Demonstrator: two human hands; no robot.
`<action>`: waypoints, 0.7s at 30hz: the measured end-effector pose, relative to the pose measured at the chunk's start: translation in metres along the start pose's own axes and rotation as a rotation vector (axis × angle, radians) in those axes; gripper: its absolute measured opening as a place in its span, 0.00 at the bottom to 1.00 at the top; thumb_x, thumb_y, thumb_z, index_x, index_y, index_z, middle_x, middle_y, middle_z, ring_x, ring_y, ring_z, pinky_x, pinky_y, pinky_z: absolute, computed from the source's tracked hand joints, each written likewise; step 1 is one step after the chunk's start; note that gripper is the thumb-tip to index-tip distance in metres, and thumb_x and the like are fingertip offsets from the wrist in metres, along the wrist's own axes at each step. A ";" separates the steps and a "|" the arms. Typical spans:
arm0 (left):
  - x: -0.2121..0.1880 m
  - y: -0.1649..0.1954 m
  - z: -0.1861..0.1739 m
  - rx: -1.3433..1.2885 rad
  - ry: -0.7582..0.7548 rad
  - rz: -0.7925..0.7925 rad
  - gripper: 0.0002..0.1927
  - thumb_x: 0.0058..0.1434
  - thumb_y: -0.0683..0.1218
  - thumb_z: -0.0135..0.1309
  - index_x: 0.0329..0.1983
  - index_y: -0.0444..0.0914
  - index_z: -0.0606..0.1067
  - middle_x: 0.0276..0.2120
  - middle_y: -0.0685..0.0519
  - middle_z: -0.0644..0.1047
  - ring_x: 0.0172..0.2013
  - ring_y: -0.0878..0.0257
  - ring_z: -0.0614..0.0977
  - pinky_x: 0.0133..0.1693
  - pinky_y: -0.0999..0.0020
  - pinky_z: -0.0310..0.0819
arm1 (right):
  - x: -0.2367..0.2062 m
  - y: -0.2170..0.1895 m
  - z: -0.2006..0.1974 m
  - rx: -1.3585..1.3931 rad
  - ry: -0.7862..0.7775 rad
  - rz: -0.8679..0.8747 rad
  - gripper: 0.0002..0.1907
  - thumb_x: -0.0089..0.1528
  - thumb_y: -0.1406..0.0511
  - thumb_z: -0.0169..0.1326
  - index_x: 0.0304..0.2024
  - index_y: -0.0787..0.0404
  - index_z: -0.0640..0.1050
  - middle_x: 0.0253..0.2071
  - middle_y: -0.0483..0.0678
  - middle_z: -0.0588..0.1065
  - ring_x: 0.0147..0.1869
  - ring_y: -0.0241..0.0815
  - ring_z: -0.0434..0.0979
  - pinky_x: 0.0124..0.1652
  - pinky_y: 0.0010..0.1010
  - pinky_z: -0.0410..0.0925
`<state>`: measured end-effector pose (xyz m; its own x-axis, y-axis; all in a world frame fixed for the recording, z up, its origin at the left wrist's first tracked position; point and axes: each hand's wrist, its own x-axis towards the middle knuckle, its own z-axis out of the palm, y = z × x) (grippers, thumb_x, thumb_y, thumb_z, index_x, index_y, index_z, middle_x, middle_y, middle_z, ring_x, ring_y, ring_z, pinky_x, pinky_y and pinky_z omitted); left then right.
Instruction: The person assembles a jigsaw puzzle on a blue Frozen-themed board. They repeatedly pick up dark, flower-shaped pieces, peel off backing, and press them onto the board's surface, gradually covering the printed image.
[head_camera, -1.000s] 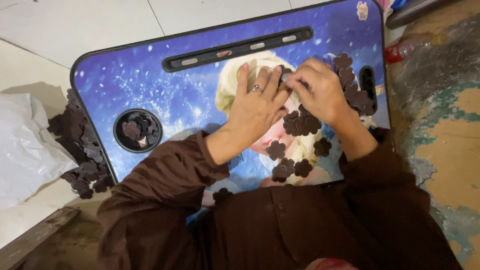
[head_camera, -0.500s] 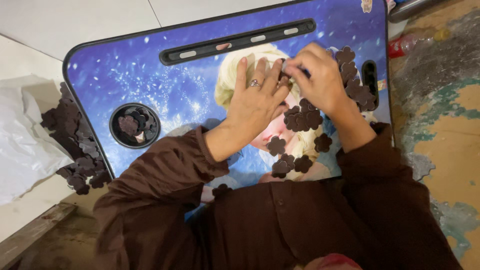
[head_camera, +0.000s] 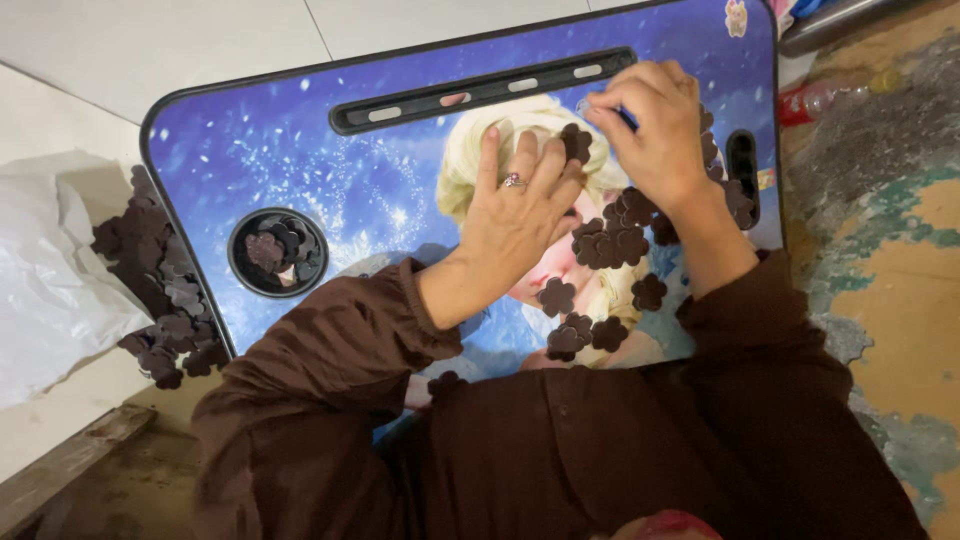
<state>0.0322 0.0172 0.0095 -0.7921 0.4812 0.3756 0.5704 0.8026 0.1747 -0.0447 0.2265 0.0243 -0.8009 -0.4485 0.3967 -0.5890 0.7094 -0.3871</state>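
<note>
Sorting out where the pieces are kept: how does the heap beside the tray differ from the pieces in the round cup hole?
The heap lies off the tray, on the floor by white plastic; the cup-hole pieces sit inside the tray's recess. The heap is much larger and sprawls loosely; the recess holds only a few. Both are dark brown flower shapes.

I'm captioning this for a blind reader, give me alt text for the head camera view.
Seen from above, a left hand and a right hand handle a dark flower-shaped piece over a blue lap desk. More such pieces lie on the desk, in its cup hole and in a pile beside it.
</note>
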 end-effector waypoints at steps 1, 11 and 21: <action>0.000 0.000 0.000 -0.016 -0.003 -0.006 0.32 0.59 0.63 0.59 0.60 0.41 0.73 0.59 0.46 0.67 0.63 0.46 0.65 0.67 0.33 0.49 | -0.001 -0.002 -0.001 0.012 0.006 0.008 0.07 0.69 0.66 0.67 0.42 0.58 0.80 0.45 0.44 0.77 0.53 0.49 0.73 0.56 0.42 0.61; 0.001 -0.001 0.002 -0.052 0.015 0.003 0.30 0.60 0.61 0.60 0.58 0.40 0.75 0.51 0.48 0.69 0.60 0.48 0.67 0.67 0.35 0.51 | 0.001 0.005 0.006 -0.099 0.042 -0.085 0.07 0.68 0.66 0.66 0.37 0.55 0.80 0.44 0.41 0.77 0.56 0.46 0.70 0.62 0.44 0.52; 0.002 -0.004 0.006 -0.120 0.021 0.028 0.28 0.60 0.60 0.60 0.57 0.38 0.76 0.52 0.46 0.69 0.59 0.47 0.68 0.67 0.33 0.52 | -0.010 0.008 0.000 -0.095 0.038 -0.003 0.07 0.69 0.63 0.67 0.38 0.54 0.80 0.41 0.42 0.75 0.55 0.47 0.70 0.62 0.45 0.53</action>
<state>0.0268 0.0174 0.0044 -0.7717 0.4941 0.4004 0.6149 0.7404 0.2714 -0.0411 0.2369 0.0172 -0.7934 -0.4314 0.4294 -0.5771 0.7572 -0.3058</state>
